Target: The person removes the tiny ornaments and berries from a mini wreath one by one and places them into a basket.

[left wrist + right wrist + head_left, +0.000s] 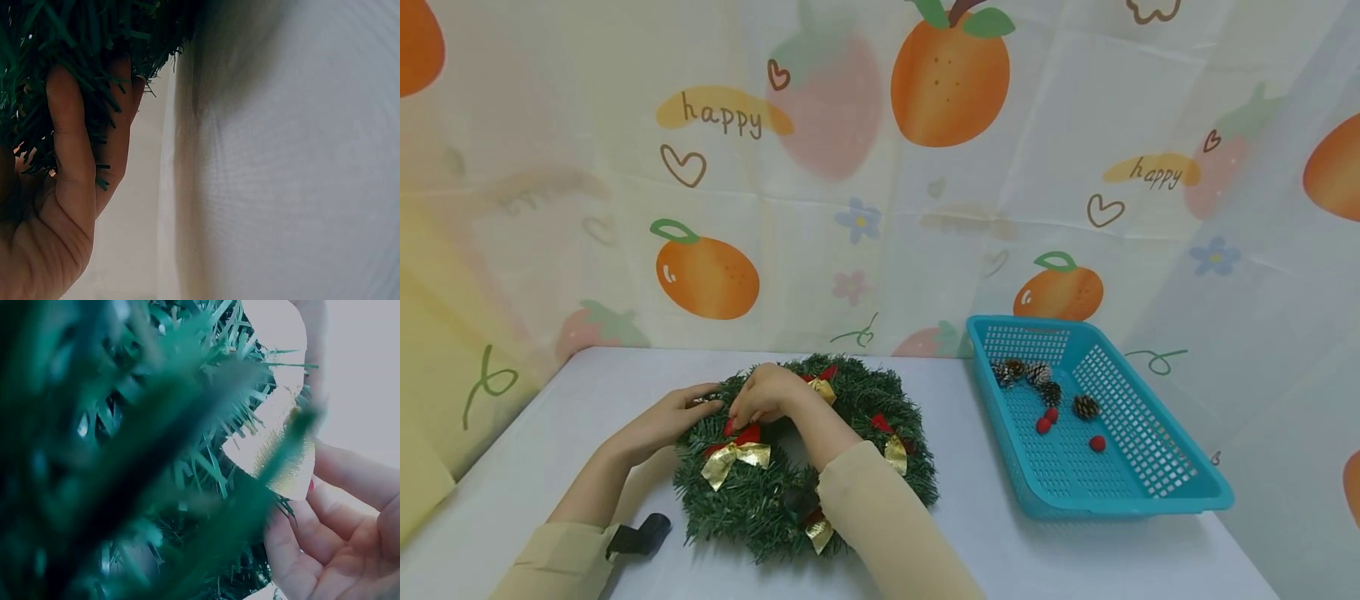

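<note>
A green wreath (871, 392) lies on the white table, dressed with red and gold bows (736, 458). At its upper left edge my left hand (664, 423) grips the rim; in the left wrist view, fingers (74, 144) reach in among the needles. My right hand (769, 392) comes across the wreath from the right and pinches a small red berry (728, 427) just above the left bow. Close up in the right wrist view, a gold bow (281, 450) stands beside the right fingers (322, 515), with only a speck of red showing between them.
On the right stands a blue plastic basket (1123, 504). Inside it are several pine cones (1086, 407) and red berries (1097, 443). A printed cloth (865, 275) hangs behind the table. A black strap mount (640, 537) sits at the left wrist.
</note>
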Demonstrator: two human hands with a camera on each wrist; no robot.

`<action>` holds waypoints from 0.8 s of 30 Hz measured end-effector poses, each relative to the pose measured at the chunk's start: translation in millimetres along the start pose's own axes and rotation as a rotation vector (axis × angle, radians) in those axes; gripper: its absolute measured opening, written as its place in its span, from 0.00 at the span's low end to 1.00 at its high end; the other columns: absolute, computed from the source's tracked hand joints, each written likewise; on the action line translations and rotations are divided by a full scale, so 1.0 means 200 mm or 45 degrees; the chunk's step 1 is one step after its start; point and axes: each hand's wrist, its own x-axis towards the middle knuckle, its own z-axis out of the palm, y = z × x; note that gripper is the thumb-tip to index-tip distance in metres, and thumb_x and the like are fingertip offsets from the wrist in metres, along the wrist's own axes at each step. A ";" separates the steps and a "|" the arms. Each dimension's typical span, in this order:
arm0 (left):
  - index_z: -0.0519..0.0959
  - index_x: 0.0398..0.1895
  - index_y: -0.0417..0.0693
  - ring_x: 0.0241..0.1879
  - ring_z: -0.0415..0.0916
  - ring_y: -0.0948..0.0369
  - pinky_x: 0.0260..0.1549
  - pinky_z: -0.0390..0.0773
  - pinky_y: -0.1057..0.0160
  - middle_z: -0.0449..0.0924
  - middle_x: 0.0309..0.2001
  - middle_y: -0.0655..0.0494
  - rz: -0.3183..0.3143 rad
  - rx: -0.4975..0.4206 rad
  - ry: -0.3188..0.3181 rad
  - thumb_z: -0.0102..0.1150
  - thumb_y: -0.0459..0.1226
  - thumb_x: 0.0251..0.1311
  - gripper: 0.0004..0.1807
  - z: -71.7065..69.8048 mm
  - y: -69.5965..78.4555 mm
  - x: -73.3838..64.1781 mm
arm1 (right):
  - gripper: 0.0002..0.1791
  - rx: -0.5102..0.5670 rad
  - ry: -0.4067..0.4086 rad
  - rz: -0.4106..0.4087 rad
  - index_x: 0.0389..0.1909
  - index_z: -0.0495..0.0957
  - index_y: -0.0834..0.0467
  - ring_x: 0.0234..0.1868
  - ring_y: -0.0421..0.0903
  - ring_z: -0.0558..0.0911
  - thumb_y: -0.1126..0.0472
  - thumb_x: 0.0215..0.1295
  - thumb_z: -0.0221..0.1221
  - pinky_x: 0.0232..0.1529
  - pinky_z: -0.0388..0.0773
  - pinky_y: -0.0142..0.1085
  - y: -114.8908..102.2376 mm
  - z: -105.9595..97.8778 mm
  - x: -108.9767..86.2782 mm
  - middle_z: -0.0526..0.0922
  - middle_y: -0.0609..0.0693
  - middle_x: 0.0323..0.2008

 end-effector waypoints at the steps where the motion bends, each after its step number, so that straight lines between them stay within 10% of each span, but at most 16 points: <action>1: 0.49 0.77 0.34 0.72 0.45 0.24 0.54 0.71 0.28 0.44 0.75 0.24 -0.002 0.001 0.002 0.42 0.52 0.76 0.39 0.00 0.00 0.00 | 0.07 0.009 -0.003 -0.002 0.37 0.89 0.59 0.32 0.40 0.80 0.66 0.56 0.71 0.50 0.84 0.41 0.00 0.00 0.00 0.89 0.49 0.42; 11: 0.50 0.77 0.35 0.72 0.45 0.24 0.53 0.73 0.31 0.45 0.75 0.24 -0.016 0.002 0.010 0.44 0.53 0.75 0.40 0.00 -0.01 0.01 | 0.07 0.062 -0.082 -0.067 0.38 0.88 0.61 0.27 0.39 0.77 0.66 0.59 0.68 0.36 0.79 0.34 0.03 -0.03 0.00 0.89 0.51 0.35; 24: 0.51 0.77 0.34 0.72 0.47 0.25 0.54 0.74 0.31 0.47 0.75 0.24 -0.010 0.026 0.019 0.44 0.53 0.75 0.40 0.00 -0.01 0.01 | 0.10 0.078 -0.125 -0.103 0.45 0.87 0.63 0.42 0.47 0.87 0.66 0.64 0.64 0.49 0.84 0.39 0.03 -0.07 -0.01 0.88 0.56 0.46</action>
